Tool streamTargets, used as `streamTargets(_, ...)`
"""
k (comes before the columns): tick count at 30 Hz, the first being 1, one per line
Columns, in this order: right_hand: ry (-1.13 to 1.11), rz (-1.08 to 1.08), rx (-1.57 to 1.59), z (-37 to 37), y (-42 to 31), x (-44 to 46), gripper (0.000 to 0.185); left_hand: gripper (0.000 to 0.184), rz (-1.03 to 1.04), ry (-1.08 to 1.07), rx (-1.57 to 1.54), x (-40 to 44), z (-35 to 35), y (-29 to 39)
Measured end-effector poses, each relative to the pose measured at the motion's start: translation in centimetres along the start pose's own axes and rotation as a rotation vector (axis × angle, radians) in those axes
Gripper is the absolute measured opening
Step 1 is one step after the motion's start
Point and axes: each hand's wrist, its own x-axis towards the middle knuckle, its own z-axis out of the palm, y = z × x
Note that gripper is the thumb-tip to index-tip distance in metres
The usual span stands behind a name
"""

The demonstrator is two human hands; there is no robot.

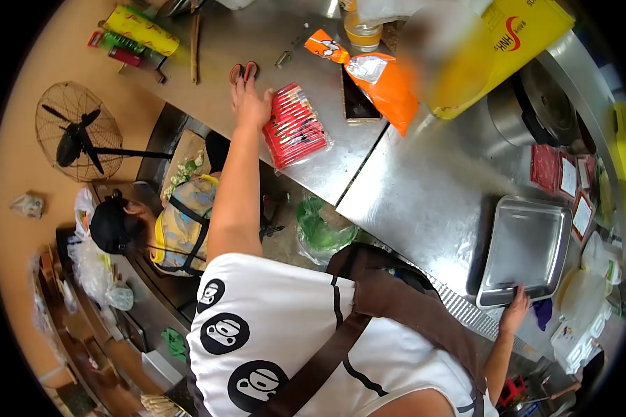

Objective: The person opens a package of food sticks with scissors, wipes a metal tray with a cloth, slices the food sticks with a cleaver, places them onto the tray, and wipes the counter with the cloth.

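My left hand point(250, 105) stretches far across the steel table, fingers closed at a pair of scissors point(243, 72). Only the red and black handle loops show past the fingertips; the blades are hidden. Just right of that hand lies a clear-wrapped pack of thin red packets point(295, 128), close to the table edge. My right hand point(515, 311) grips the near rim of a shallow rectangular metal tray point(524, 251) on the right-hand table, fingertips over the edge. The tray's flat bottom shows nothing in it.
An orange bag point(388, 85) lies partly over a dark phone point(359, 97). Behind are a cup point(362, 33) and a yellow bag point(518, 42). A lidded pot point(535, 104) and red packs point(551, 167) line the right. At left, a person point(181, 219) sits near a fan point(78, 132).
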Motion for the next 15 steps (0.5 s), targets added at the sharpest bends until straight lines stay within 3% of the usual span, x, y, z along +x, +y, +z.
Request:
streamTargets(4, -0.034, 0.073, -0.055, 0.4, 3.9, -1.4, 0.059, 0.071, 0.0, -0.124, -0.155, -2.8, -0.1, 0.5)
streamTargets(6, -0.232, 0.351, -0.427, -0.9, 3.8, -0.9, 0.059, 0.08, 0.014, -0.25, -0.156, -3.1, -0.5, 0.3)
streamTargets(7, -0.229, 0.351, -0.425, -1.7, 3.4, -0.7, 0.059, 0.08, 0.015, -0.246, -0.156, -2.5, -0.8, -0.1)
streamTargets(9, -0.315, 0.509, -0.544, -2.9, 3.0, -0.5, 0.059, 0.082, -0.044, -0.537, -0.177, -1.7, -2.4, 0.0)
streamTargets(10, -0.168, 0.511, -0.492, -2.6, 3.1, -0.8, 0.063, 0.082, -0.16, -0.678, -0.418, -2.0, -3.8, 0.7)
streamTargets(11, -0.169, 0.511, -0.494, -3.5, 2.0, -0.2, 0.063, 0.082, -0.161, -0.679, -0.419, -2.3, -3.6, 0.4)
streamTargets(13, 0.13, 0.396, -0.343, -7.0, -3.3, 2.1, 0.07, 0.074, -0.172, -0.746, -0.365, -2.9, -2.9, -0.3)
streamTargets(15, 0.248, 0.243, -0.11, -8.6, -8.1, 4.6, 0.07, 0.064, -0.191, -0.878, -0.391, -4.3, -4.2, 0.9)
